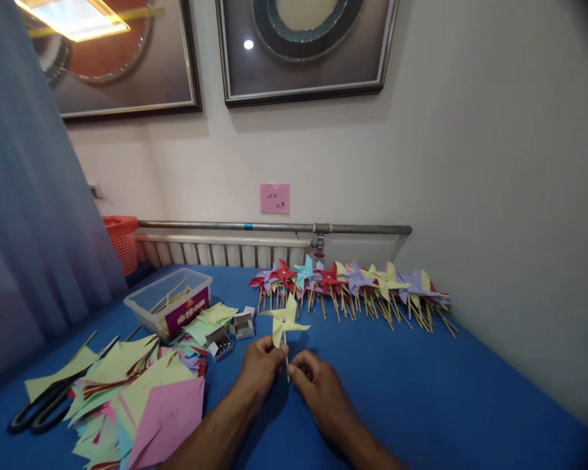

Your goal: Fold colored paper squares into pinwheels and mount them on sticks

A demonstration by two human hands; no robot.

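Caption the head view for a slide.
A left hand holds a yellow pinwheel, right hand at its stick, before other pinwheels.

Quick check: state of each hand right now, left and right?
Left hand: closed, holding the pinwheel by its stick.
Right hand: at the stick's lower end; whether closed on it cannot be told.

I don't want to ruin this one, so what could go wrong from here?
The left hand pinches the yellow pinwheel by its thin stick, with the right hand close to the stick's lower end; too much force might bend or snap it.

The open little box of small metal pieces sits beside the left hand, so a bump could spill them.
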